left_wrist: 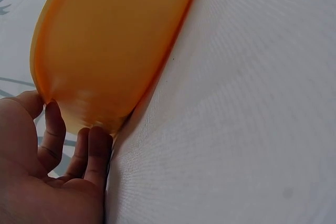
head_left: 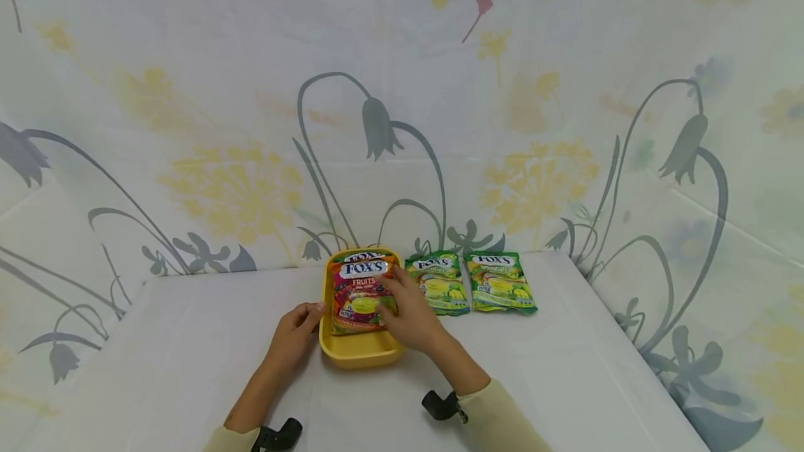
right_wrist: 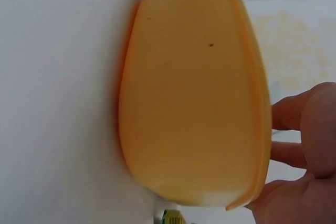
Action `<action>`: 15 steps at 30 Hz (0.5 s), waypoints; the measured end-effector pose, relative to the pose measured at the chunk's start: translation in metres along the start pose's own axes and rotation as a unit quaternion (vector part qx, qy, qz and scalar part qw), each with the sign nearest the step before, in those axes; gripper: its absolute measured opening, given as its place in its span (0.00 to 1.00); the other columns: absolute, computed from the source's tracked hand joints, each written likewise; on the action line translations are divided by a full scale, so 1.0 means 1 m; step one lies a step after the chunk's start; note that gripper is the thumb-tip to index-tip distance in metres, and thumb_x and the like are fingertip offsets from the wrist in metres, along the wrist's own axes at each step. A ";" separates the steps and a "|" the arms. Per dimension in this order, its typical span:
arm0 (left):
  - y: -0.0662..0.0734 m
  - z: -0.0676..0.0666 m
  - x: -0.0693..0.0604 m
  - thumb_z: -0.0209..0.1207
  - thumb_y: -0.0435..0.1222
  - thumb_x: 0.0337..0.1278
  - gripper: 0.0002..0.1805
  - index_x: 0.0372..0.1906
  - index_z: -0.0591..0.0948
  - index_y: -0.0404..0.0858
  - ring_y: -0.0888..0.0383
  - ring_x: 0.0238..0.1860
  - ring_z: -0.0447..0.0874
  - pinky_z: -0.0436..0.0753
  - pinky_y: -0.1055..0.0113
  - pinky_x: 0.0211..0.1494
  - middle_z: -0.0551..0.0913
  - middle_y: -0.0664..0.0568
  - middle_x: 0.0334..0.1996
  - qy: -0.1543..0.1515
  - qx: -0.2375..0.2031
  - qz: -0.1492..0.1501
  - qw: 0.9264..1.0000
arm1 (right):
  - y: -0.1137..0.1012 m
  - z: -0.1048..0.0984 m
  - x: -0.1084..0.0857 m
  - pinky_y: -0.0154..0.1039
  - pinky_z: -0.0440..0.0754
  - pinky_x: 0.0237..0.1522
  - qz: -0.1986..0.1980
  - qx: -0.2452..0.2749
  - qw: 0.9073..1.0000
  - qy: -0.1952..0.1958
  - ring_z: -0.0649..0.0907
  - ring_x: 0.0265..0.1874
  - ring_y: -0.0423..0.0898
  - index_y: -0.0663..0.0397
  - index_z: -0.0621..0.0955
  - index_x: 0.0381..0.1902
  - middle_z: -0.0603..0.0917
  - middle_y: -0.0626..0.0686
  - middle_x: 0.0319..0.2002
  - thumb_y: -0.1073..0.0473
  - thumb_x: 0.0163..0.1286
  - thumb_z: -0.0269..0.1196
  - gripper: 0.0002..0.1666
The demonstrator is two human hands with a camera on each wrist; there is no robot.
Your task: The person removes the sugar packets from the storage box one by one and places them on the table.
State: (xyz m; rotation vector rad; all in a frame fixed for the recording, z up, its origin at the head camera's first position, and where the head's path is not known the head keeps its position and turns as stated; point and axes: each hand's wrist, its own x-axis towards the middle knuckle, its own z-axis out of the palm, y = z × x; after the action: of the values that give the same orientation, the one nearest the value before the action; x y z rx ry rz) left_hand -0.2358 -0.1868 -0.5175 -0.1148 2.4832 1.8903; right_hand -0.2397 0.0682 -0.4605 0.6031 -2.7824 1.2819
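Black wrist mounts [head_left: 442, 407] and pale sleeves [head_left: 502, 417] sit nearest, along the lower edge of the head frame. Just above, at lower centre, stands a yellow tray [head_left: 361, 351]. Inside it a red Fruits packet [head_left: 358, 298] overlaps a rear packet [head_left: 364, 255]. Left hand [head_left: 294, 332]: thumb and fingers nearly together, pinching the tray's left rim. Right hand [head_left: 411, 312]: thumb and fingers apart, over the packet's right side; grip cannot be told. Two green packets [head_left: 502, 284] lie right of the tray; the nearer one is partly covered by the right hand. Floral backdrop [head_left: 389, 180] rises close behind tray and packets, bounding the far edge. White tabletop [head_left: 188, 354] extends from the tray toward the lower left, and right of the packets to a slanting edge.
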 end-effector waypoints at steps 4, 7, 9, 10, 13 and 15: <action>0.000 -0.001 0.000 0.53 0.56 0.81 0.27 0.49 0.82 0.34 0.50 0.59 0.82 0.80 0.51 0.69 0.84 0.42 0.61 -0.003 -0.002 0.000 1.000 | -0.005 0.001 -0.002 0.67 0.65 0.75 0.013 0.029 0.999 -0.025 0.59 0.81 0.68 0.57 0.72 0.77 0.54 0.67 0.83 0.60 0.80 0.61 0.30; 0.001 -0.001 -0.001 0.53 0.56 0.81 0.27 0.49 0.82 0.34 0.50 0.59 0.82 0.80 0.51 0.69 0.84 0.43 0.61 -0.005 -0.002 0.001 1.000 | -0.008 0.001 -0.003 0.68 0.64 0.75 0.014 0.053 0.998 -0.038 0.59 0.80 0.69 0.60 0.73 0.75 0.53 0.69 0.83 0.62 0.82 0.58 0.27; 0.001 -0.002 -0.002 0.53 0.56 0.81 0.27 0.49 0.82 0.34 0.51 0.58 0.82 0.81 0.53 0.69 0.84 0.43 0.61 -0.005 0.000 0.000 1.000 | -0.009 0.001 -0.003 0.69 0.64 0.75 0.015 0.064 0.997 -0.043 0.59 0.80 0.70 0.60 0.73 0.75 0.52 0.70 0.83 0.63 0.83 0.56 0.26; 0.001 -0.002 -0.002 0.53 0.56 0.81 0.27 0.48 0.82 0.34 0.51 0.58 0.82 0.81 0.54 0.68 0.84 0.43 0.61 -0.006 0.003 0.001 1.000 | -0.010 0.001 -0.003 0.69 0.63 0.76 0.016 0.068 0.997 -0.045 0.58 0.81 0.70 0.60 0.73 0.75 0.51 0.71 0.83 0.64 0.83 0.55 0.26; 0.002 -0.002 -0.003 0.52 0.55 0.82 0.27 0.47 0.82 0.34 0.52 0.57 0.82 0.82 0.56 0.66 0.84 0.43 0.61 -0.004 0.007 0.002 1.000 | -0.012 0.001 -0.004 0.69 0.63 0.75 0.025 0.072 0.996 -0.050 0.59 0.80 0.71 0.60 0.73 0.75 0.52 0.71 0.82 0.64 0.83 0.54 0.25; 0.002 -0.002 -0.003 0.52 0.55 0.82 0.27 0.47 0.82 0.33 0.51 0.57 0.82 0.82 0.56 0.66 0.84 0.42 0.61 -0.004 0.008 0.004 1.000 | -0.013 0.001 -0.004 0.70 0.64 0.75 0.030 0.076 0.995 -0.053 0.60 0.80 0.71 0.59 0.73 0.74 0.53 0.72 0.82 0.64 0.83 0.54 0.25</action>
State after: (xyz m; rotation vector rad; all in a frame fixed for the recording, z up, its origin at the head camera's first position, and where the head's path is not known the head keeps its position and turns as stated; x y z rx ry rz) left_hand -0.2333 -0.1878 -0.5149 -0.0975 2.4983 1.8692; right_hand -0.2308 0.0612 -0.4525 0.6145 -2.8252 1.5283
